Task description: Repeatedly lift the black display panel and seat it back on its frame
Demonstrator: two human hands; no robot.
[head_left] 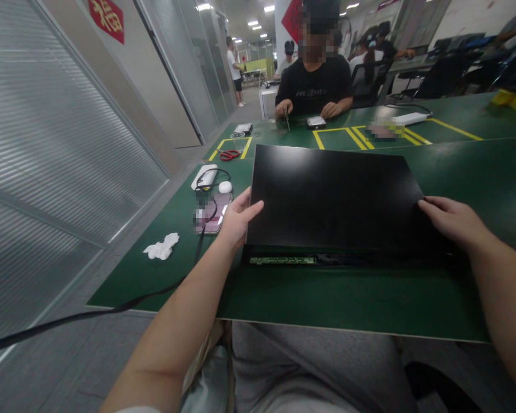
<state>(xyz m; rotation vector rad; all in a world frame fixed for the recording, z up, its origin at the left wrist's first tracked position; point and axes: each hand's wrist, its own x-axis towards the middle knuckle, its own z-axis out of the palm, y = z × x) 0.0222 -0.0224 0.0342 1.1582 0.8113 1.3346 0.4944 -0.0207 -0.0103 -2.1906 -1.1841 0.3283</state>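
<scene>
Black display panel (331, 198) lies on the green worktop (327, 304), the left hand (239, 217) pinching its left edge and the right hand (449, 221) curled over its right edge with the grip beneath unseen; judged a two-handed panel-handling step, where the exposed circuit strip (282, 260) along the panel's near edge calls for even support.

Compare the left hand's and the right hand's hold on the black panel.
The left hand meets the black panel at its left edge, the right hand at its right edge. The left hand's thumb lies on top, fingers curled at the edge, a clear grip; the right hand's fingers lie flat on top, its grip unclear. Both touch the panel on the green table.
</scene>
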